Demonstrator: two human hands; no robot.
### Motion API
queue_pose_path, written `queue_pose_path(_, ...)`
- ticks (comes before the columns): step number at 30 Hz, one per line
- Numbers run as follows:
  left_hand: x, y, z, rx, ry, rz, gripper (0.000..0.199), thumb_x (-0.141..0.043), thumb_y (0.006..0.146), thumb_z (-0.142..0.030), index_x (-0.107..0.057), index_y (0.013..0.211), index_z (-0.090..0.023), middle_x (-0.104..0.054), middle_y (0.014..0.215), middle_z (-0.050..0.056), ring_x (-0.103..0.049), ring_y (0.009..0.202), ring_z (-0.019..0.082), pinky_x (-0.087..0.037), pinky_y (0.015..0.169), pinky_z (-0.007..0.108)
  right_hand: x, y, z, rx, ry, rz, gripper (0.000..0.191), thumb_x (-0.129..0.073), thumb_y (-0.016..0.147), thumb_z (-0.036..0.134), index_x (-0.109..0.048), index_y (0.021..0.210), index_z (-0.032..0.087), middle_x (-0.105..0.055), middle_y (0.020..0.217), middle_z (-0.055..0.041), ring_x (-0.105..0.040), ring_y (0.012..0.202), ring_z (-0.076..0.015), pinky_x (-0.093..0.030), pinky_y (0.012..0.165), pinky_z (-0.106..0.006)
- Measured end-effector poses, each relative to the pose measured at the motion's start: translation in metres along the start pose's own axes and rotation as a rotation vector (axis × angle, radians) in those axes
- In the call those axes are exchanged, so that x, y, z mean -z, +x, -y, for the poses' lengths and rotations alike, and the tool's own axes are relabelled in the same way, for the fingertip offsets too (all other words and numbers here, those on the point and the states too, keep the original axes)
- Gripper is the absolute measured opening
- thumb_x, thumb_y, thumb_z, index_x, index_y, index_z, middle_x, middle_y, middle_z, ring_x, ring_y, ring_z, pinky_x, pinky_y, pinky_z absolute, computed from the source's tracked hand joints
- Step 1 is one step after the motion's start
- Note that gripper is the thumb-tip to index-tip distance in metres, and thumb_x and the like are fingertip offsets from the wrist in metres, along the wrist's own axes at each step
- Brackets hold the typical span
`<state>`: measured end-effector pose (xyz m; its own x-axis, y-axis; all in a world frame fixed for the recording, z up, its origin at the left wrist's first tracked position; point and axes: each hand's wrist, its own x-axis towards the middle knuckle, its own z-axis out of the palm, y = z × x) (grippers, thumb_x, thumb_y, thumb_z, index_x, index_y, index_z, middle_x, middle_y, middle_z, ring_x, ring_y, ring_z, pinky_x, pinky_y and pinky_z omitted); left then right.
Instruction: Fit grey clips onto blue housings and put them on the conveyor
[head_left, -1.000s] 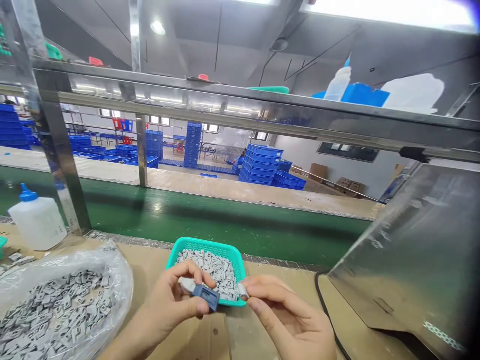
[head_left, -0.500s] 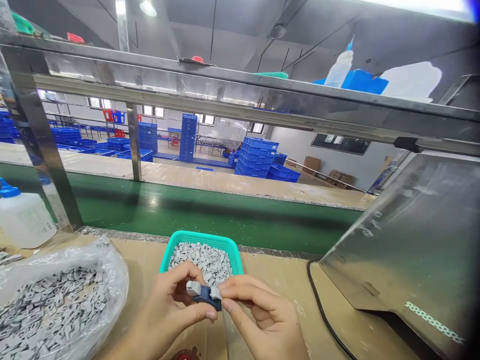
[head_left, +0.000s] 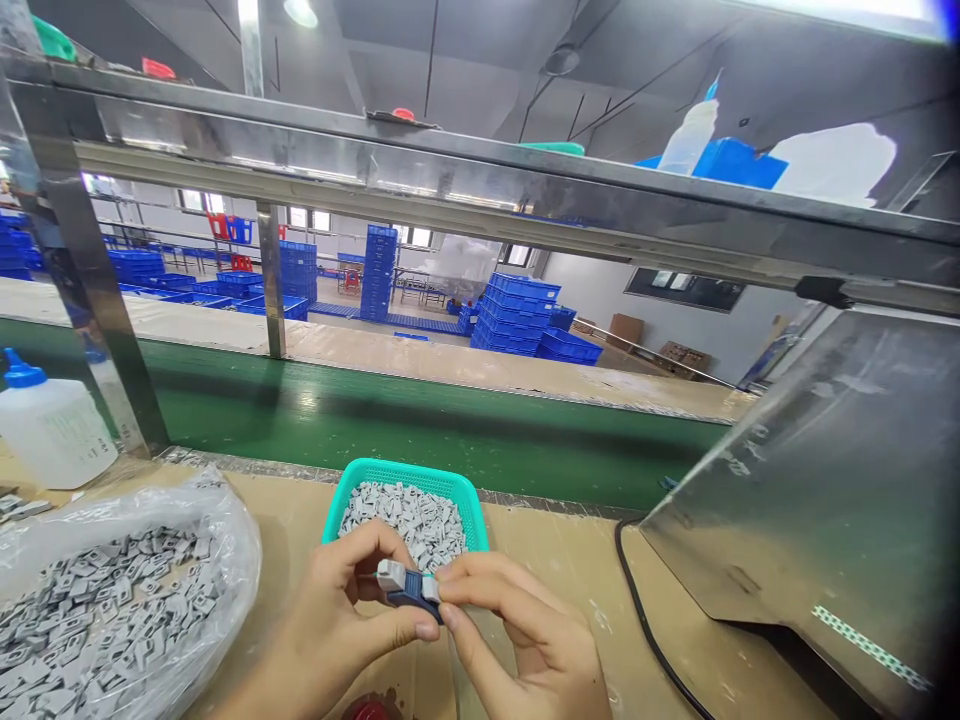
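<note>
My left hand is closed around a small dark blue plastic part with a light grey piece at its left end. Thumb and index finger of my right hand pinch a second small light grey piece against the right end of the blue part. Fingertips cover some of that piece, so how it sits cannot be made out. Just behind both hands stands a turquoise basket filled with small light grey plastic pieces.
A clear plastic bag of darker grey pieces lies at left, below a white bottle with a blue cap. A green conveyor belt runs behind. On the right, a metal panel and black cable; a metal shelf spans above.
The small grey piece in my right fingers now sits more upright against the blue part. Both hands keep nearly the same place; the view has shifted slightly.
</note>
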<state>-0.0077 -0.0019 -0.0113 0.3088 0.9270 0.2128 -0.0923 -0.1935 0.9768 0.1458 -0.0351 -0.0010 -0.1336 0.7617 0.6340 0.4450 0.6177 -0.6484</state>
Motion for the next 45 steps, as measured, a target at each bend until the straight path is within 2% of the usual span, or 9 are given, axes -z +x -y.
queue_pose_path(18,0.002,-0.009,0.002,-0.076,-0.179,-0.019,0.018,-0.072,0.058,-0.016,-0.054,0.063,-0.017,-0.056,0.065,-0.001,-0.052,0.065,0.012,-0.043,0.059,0.02,-0.008,-0.007,0.009,0.172,-0.05,-0.001,0.031,-0.054,0.071,-0.001,-0.061,0.091,0.021,-0.057,0.095,-0.0072,-0.059,0.082,-0.0151,-0.052,0.072,-0.022)
queue_pose_path(23,-0.004,-0.009,-0.009,0.06,-0.502,-0.121,0.02,-0.071,0.062,-0.026,-0.062,0.079,-0.021,-0.058,0.085,0.0,-0.052,0.082,0.013,-0.043,0.074,0.021,-0.005,-0.006,0.005,0.291,-0.194,-0.001,0.046,-0.049,0.072,-0.001,-0.053,0.113,0.021,-0.05,0.112,-0.0092,-0.053,0.099,-0.0194,-0.049,0.082,-0.029)
queue_pose_path(27,-0.005,-0.005,-0.009,0.174,-0.761,-0.047,0.028,-0.06,0.075,-0.028,-0.059,0.103,-0.023,-0.056,0.101,0.005,-0.051,0.082,0.012,-0.043,0.069,0.021,0.002,-0.006,-0.001,0.217,-0.181,-0.118,0.044,-0.047,0.076,0.0,-0.049,0.114,0.022,-0.052,0.106,-0.0066,-0.053,0.096,-0.016,-0.047,0.083,-0.026)
queue_pose_path(33,-0.003,-0.002,-0.001,0.171,-1.004,0.085,0.028,-0.047,0.083,-0.026,-0.057,0.106,-0.013,-0.052,0.079,0.005,-0.043,0.063,0.008,-0.036,0.059,0.019,0.001,-0.004,-0.003,0.215,-0.176,-0.11,0.047,-0.048,0.077,0.002,-0.042,0.119,0.022,-0.055,0.101,-0.0047,-0.055,0.089,-0.0132,-0.047,0.08,-0.023)
queue_pose_path(36,0.001,0.003,0.006,0.103,-0.945,0.1,0.027,-0.048,0.081,-0.026,-0.056,0.102,-0.012,-0.045,0.072,0.003,-0.039,0.06,0.008,-0.034,0.058,0.019,-0.002,-0.002,-0.014,0.182,-0.193,-0.049,0.039,-0.047,0.079,0.005,-0.045,0.113,0.024,-0.058,0.096,-0.0027,-0.055,0.088,-0.0127,-0.046,0.08,-0.023)
queue_pose_path(39,0.014,0.013,0.02,0.022,-0.77,0.029,0.024,-0.046,0.081,-0.028,-0.052,0.099,-0.014,-0.04,0.07,0.001,-0.035,0.058,0.008,-0.031,0.055,0.02,-0.005,0.001,-0.043,-0.022,-0.195,0.014,0.025,-0.044,0.083,0.014,-0.049,0.106,0.023,-0.06,0.09,-0.0022,-0.057,0.085,-0.0138,-0.047,0.077,-0.025)
queue_pose_path(41,0.028,0.025,0.033,-0.053,-0.428,-0.089,0.029,-0.037,0.083,-0.033,-0.045,0.103,-0.014,-0.038,0.071,0.001,-0.034,0.057,0.009,-0.032,0.054,0.021,-0.007,0.004,-0.069,-0.207,-0.242,0.098,0.023,-0.039,0.084,0.017,-0.052,0.103,0.019,-0.06,0.092,-0.0053,-0.056,0.087,-0.016,-0.046,0.077,-0.029)
queue_pose_path(43,0.046,0.04,0.047,-0.123,0.007,-0.215,0.036,-0.026,0.084,-0.037,-0.037,0.109,-0.014,-0.04,0.073,0.002,-0.037,0.06,0.011,-0.034,0.057,0.024,-0.009,0.007,-0.091,-0.25,-0.273,0.206,0.022,-0.04,0.081,0.014,-0.057,0.095,0.016,-0.061,0.091,-0.0063,-0.057,0.085,-0.0174,-0.046,0.076,-0.03)
queue_pose_path(45,0.064,0.061,0.059,-0.152,0.311,-0.289,0.039,-0.023,0.083,-0.037,-0.033,0.113,-0.013,-0.043,0.074,0.003,-0.042,0.064,0.014,-0.036,0.062,0.026,-0.011,0.011,-0.107,-0.231,-0.287,0.294,0.022,-0.043,0.077,0.01,-0.062,0.087,0.016,-0.062,0.088,-0.0055,-0.057,0.084,-0.0177,-0.046,0.076,-0.029)
